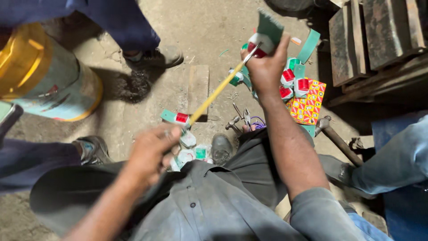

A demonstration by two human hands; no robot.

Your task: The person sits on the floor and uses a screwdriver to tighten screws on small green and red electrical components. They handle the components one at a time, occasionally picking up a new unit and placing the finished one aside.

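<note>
At one o'clock the right hand point(266, 62) holds up a green-backed red-and-white block point(263, 43), fingers clamped round it. The left hand point(154, 149), at seven o'clock, has its fingers closed on a yellow-handled screwdriver point(217, 92) whose tip meets the block. More such blocks point(294, 82) lie on the floor by a red-and-yellow box point(307, 105)

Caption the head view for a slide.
Left hand drives a yellow screwdriver into a red-and-white part held by the right hand.
</note>
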